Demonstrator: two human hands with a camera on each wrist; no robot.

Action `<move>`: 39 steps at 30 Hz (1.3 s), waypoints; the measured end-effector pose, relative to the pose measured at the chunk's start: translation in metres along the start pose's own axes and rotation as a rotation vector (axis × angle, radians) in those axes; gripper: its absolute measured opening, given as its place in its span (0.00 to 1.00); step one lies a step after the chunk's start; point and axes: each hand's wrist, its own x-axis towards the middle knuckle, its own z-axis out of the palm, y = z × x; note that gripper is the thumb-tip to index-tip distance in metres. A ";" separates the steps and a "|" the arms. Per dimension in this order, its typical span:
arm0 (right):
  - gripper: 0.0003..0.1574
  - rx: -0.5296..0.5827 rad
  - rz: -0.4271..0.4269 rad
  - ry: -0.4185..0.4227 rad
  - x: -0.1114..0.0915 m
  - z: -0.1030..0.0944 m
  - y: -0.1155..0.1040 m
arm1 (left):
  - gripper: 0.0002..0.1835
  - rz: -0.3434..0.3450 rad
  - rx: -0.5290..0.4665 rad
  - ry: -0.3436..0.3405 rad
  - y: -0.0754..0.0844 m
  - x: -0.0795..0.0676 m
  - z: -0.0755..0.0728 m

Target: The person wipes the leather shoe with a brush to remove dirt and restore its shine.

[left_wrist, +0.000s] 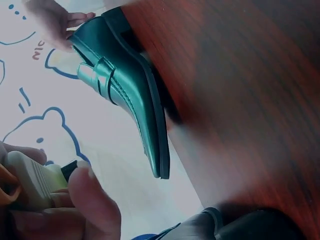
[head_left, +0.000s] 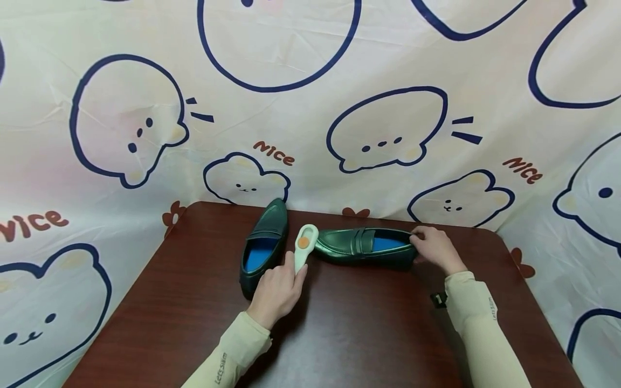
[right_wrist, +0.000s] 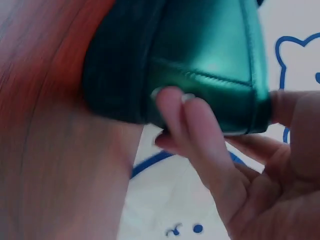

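Observation:
My left hand (head_left: 276, 291) holds a small pale green tool (head_left: 299, 260) with a rounded, hollow-looking end and an orange round part. In the left wrist view, its pale body has ridges and a black piece near the thumb; its exact kind I cannot tell. Just right of the tool is a shiny green loafer (head_left: 339, 243) with a blue insole, toe pointing left. My right hand (head_left: 436, 249) grips this loafer at the heel, fingertips against the outer back (right_wrist: 210, 55). A second green loafer (head_left: 273, 218) stands left of the tool, toe toward the back.
The dark brown wooden table (head_left: 349, 334) ends at a pale cloth backdrop (head_left: 310, 124) printed with blue cartoon outlines. A small black device (head_left: 439, 299) sits at the right wrist.

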 end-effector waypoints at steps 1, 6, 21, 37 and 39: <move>0.24 0.004 -0.002 0.012 0.000 0.000 -0.001 | 0.17 0.001 0.000 0.007 0.000 0.000 0.000; 0.22 0.019 -0.009 0.081 0.003 0.002 0.000 | 0.17 0.017 -0.001 0.030 -0.001 0.000 0.002; 0.24 -0.091 -0.037 0.172 0.017 0.014 -0.001 | 0.18 0.026 -0.032 -0.028 0.006 0.000 0.003; 0.12 -0.453 -0.204 0.019 0.022 0.005 -0.023 | 0.20 0.101 -0.054 -0.118 0.021 -0.008 0.017; 0.11 -0.411 -0.206 0.022 0.021 0.007 -0.022 | 0.20 0.093 -0.063 -0.117 0.021 -0.007 0.018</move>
